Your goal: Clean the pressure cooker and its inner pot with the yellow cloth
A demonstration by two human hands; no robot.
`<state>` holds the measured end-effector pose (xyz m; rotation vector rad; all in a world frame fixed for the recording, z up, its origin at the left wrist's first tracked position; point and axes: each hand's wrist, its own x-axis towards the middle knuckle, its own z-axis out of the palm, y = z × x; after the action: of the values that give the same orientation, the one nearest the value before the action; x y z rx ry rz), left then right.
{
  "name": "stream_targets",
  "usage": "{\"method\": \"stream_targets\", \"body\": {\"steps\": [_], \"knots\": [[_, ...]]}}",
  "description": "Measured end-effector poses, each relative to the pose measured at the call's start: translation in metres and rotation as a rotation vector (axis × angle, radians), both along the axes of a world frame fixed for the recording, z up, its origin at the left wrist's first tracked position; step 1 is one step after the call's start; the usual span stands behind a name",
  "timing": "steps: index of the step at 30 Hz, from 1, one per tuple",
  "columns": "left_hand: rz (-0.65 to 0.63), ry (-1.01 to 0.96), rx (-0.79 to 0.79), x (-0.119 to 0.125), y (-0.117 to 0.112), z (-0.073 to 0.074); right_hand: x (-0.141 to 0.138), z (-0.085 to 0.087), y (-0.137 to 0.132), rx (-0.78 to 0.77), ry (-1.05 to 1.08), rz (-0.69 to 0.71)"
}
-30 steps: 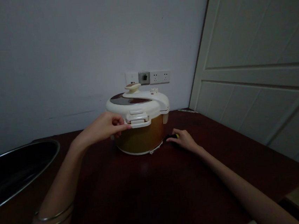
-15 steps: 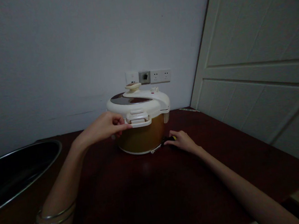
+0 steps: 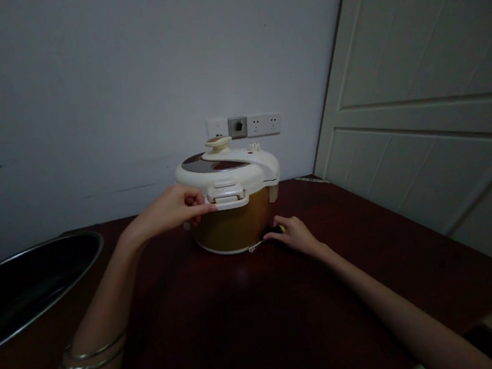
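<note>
An electric pressure cooker [image 3: 232, 223] with a gold body and a white lid stands upright on the dark red table. My left hand [image 3: 187, 204] is closed on the white side handle [image 3: 230, 202], its thumb lying along the near edge. Low at the cooker's right side, my right hand [image 3: 294, 233] grips a small black-and-yellow handle [image 3: 272, 230], most of it hidden by the fingers. A thin pale piece [image 3: 255, 246] runs from there along the cooker's bottom rim. What kind of tool this is, I cannot make out.
A large dark-lined pan or pot [image 3: 29, 286] with a metal rim stands at the left. Wall sockets [image 3: 264, 125] and a grey switch plate [image 3: 237, 127] are behind the cooker. A white panelled door [image 3: 417, 110] borders the table [image 3: 259, 322] on the right.
My right hand has shifted slightly left, bringing the black-and-yellow handle closer to the cooker's base. My left hand and the cooker have stayed in place.
</note>
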<state>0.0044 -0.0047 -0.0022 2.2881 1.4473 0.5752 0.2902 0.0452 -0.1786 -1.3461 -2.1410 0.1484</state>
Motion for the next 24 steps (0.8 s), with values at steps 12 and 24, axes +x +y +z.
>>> {"method": "stream_targets", "body": {"steps": [12, 24], "knots": [[0.014, 0.007, 0.005, 0.001, 0.0, 0.0, 0.005, 0.009, -0.001, -0.001, -0.153, -0.194], [0.008, 0.014, 0.0, 0.001, 0.0, 0.0, -0.045, 0.011, -0.051, 0.013, -0.362, 0.001]]}}
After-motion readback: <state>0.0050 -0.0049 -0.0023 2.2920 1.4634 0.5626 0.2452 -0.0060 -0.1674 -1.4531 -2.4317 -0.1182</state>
